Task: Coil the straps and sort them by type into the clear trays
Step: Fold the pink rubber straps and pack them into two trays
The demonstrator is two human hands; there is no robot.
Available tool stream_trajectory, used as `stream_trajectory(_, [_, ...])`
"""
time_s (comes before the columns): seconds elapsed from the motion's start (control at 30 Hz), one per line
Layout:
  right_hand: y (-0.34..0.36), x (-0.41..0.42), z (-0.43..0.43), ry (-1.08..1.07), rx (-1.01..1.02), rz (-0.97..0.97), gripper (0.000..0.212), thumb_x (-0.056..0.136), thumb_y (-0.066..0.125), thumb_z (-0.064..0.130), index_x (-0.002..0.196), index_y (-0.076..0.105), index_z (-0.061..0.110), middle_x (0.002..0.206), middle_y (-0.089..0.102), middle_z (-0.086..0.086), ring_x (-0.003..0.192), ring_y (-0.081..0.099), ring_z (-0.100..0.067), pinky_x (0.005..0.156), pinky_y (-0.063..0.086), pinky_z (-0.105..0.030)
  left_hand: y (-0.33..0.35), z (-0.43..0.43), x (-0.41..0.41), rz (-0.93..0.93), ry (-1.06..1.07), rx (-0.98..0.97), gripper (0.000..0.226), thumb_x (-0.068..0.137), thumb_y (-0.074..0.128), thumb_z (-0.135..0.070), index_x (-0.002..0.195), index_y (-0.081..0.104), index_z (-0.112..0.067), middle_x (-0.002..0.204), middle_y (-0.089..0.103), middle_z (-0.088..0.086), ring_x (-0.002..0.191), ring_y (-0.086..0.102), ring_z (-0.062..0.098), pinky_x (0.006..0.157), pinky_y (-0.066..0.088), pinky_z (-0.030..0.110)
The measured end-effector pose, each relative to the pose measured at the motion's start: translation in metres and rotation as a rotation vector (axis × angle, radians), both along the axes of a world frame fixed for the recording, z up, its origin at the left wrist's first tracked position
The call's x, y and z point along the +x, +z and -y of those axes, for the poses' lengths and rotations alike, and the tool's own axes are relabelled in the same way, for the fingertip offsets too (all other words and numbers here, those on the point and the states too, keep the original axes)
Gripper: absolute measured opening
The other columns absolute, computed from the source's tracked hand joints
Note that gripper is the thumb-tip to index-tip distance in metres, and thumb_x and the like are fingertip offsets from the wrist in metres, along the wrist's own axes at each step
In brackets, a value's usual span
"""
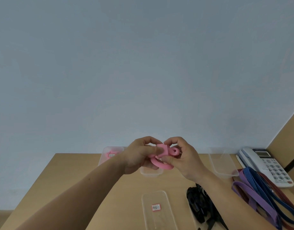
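Aloft, left hand (138, 156) and right hand (186, 161) pinch the pink strap (160, 164).

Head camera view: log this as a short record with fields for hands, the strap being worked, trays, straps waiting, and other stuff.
Hands: left hand and right hand both pinch the pink strap, raised above the table
Pink strap: partly coiled, one loop hanging loose
Trays: four, clear; far left tray holds something pink; near tray carries a red-edged label; centre tray under the hands; right tray
Waiting: black straps, purple strap, blue strap, dark red strap, uncoiled on the right
Other: telephone at the right edge
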State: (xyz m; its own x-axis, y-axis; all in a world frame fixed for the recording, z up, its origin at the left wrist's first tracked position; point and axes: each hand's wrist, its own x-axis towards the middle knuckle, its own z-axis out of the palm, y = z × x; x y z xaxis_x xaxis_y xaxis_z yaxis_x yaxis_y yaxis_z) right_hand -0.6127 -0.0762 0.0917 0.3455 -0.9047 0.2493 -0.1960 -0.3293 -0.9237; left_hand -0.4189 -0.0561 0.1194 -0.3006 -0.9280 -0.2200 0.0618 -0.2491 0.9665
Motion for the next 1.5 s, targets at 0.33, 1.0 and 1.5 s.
stream_trajectory(0.33, [0.005,-0.004,0.006,0.022,0.239,0.081,0.021,0.087,0.069,0.038,0.101,0.072,0.023,0.088,0.073,-0.007,0.07,0.068,-0.024,0.064,0.057,-0.034,-0.008,-0.003,-0.003,0.139,0.066,-0.281,0.032,0.074,0.08,-0.007,0.103,0.066,-0.014,0.111,0.064,0.018,0.087,0.069,0.026,0.077,0.058,0.037])
stream_trajectory(1.0, [-0.006,-0.004,0.002,0.0,0.076,0.155,0.031,0.075,0.083,0.009,0.089,0.065,0.029,0.086,0.069,0.008,0.077,0.065,-0.008,0.068,0.052,-0.02,-0.01,-0.003,-0.001,0.009,0.033,-0.022,0.035,0.091,0.068,-0.005,0.123,0.056,0.005,0.118,0.065,0.032,0.11,0.064,0.047,0.102,0.049,0.053])
stream_trajectory(1.5, [0.002,-0.01,0.007,0.171,0.286,0.405,0.028,0.08,0.073,0.021,0.107,0.073,0.012,0.09,0.071,-0.017,0.074,0.069,-0.031,0.064,0.056,-0.032,-0.013,0.001,0.003,-0.249,0.101,0.062,0.038,0.097,0.057,-0.015,0.125,0.059,0.01,0.114,0.058,0.025,0.1,0.05,0.034,0.082,0.052,0.031])
